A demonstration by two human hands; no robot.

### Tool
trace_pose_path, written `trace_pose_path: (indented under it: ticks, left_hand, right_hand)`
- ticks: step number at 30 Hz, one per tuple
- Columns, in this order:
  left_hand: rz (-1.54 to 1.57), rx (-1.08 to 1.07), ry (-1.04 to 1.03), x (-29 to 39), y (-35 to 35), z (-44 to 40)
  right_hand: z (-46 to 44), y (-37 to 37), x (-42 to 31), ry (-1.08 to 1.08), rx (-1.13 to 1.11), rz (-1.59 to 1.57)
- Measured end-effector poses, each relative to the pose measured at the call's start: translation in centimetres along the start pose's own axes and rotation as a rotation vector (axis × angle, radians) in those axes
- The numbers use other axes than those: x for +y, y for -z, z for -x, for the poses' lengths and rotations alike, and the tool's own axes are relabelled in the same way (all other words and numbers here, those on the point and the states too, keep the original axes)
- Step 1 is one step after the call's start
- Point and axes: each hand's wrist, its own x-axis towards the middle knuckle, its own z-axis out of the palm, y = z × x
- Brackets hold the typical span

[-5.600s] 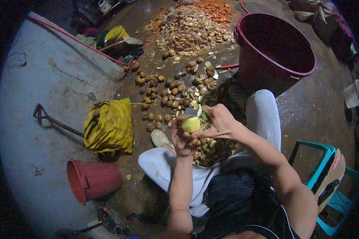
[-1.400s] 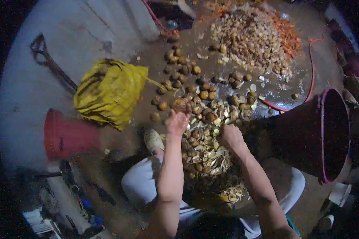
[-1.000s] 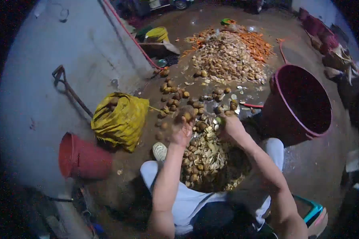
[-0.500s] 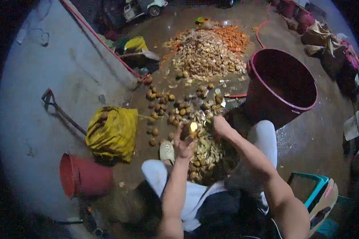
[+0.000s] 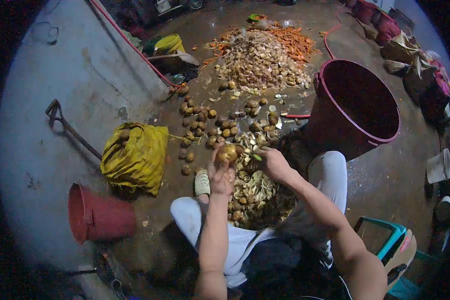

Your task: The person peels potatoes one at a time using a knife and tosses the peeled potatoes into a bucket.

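Observation:
My left hand (image 5: pixel 222 174) is raised over the floor, its fingers curled round a brown-skinned root vegetable (image 5: pixel 228 153). Close to its right side, my right hand (image 5: pixel 275 163) is closed on a small green-handled knife (image 5: pixel 256 157). The blade points toward the vegetable; whether it touches cannot be made out. Below both hands lies a heap of pale peelings (image 5: pixel 257 187), with several brown vegetables at its left edge. More unpeeled vegetables (image 5: pixel 200 114) are scattered on the wet floor ahead.
A large dark red tub (image 5: pixel 321 117) stands to the right. Farther off is a mound of pale pieces (image 5: pixel 262 60) beside orange ones (image 5: pixel 295 42). On the left are a yellow sack (image 5: pixel 137 160), a tipped red bucket (image 5: pixel 110 217) and a long-handled tool (image 5: pixel 75 131).
The vegetable has turned in my left hand: a bright cut face showed before, brown skin shows now. The knife's green handle has come into clearer sight. The whole view has shifted slightly.

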Motion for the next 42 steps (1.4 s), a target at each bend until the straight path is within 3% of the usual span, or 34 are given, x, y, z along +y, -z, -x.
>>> trace_pose_path:
  ticks: [4, 7, 10, 11, 12, 14, 24, 26, 28, 30, 32, 34, 36, 37, 39, 40, 42]
  left_hand:
    - [0.146, 0.041, 0.068, 0.4, -0.5, -0.3]
    - [0.003, 0.045, 0.134, 0.2, 1.0, -0.2]
    - [-0.094, 0.021, 0.119, -1.0, 0.9, 0.5]
    - [-0.090, -0.009, 0.112, -1.4, 0.8, 0.6]
    - [-0.084, -0.039, 0.104, -1.9, 0.6, 0.6]
    - [-0.054, -0.024, 0.408, -0.2, -0.2, 1.4]
    - [-0.222, -0.131, 0.260, -1.2, -0.1, 1.3]
    - [-0.184, -0.244, 0.194, -0.4, -0.9, 1.5]
    - [-0.128, -0.245, 0.223, -0.5, -0.6, 1.9]
    - [0.072, -0.298, 0.237, 0.0, -0.7, 1.8]
    - [0.139, -0.206, 0.304, -0.4, 0.1, 1.5]
    - [-0.127, -0.188, 0.193, -1.2, -0.1, 1.3]
    - [-0.088, -0.206, 0.144, -1.8, -0.6, 1.4]
    - [0.020, -0.214, 0.203, -1.6, -0.3, 1.7]
    - [0.197, -0.286, 0.283, -1.6, 0.4, 1.4]
    - [0.193, -0.292, 0.281, -1.4, -0.1, 1.3]
    - [0.067, -0.083, 0.193, -1.4, -0.9, 1.5]
  right_hand:
    - [-1.2, 1.3, 1.7, -0.229, -0.072, -0.146]
    - [-1.7, 4.0, 1.1, -0.099, 0.212, -0.317]
    - [-2.8, 4.1, 2.3, 0.004, 0.202, -0.550]
    - [-2.5, 4.1, 2.4, -0.087, 0.111, -0.519]
    - [-2.7, 3.0, 3.3, -0.012, 0.113, -0.521]
    - [-2.6, 3.0, 2.7, -0.067, 0.130, -0.466]
    - [-2.3, 4.2, 2.1, -0.014, 0.080, -0.525]
    - [-2.6, 4.0, 3.1, 0.090, 0.114, -0.448]
    - [-2.8, 5.9, 2.6, -0.090, 0.137, -0.437]
    - [-3.7, 5.9, 4.8, -0.071, 0.211, -0.441]
    - [-3.4, 6.2, 3.9, -0.037, 0.193, -0.333]
    - [-2.6, 5.3, 1.1, 0.230, 0.294, -0.174]
    - [-3.9, 2.7, 5.9, 0.189, 0.269, -0.306]
    - [-4.4, 3.2, 6.5, 0.075, 0.265, -0.540]
    - [-4.1, 5.0, 6.4, -0.149, 0.201, -0.554]
    - [-4.0, 5.2, 5.8, -0.144, 0.206, -0.556]
    - [-3.3, 5.0, 3.8, 0.029, 0.187, -0.466]
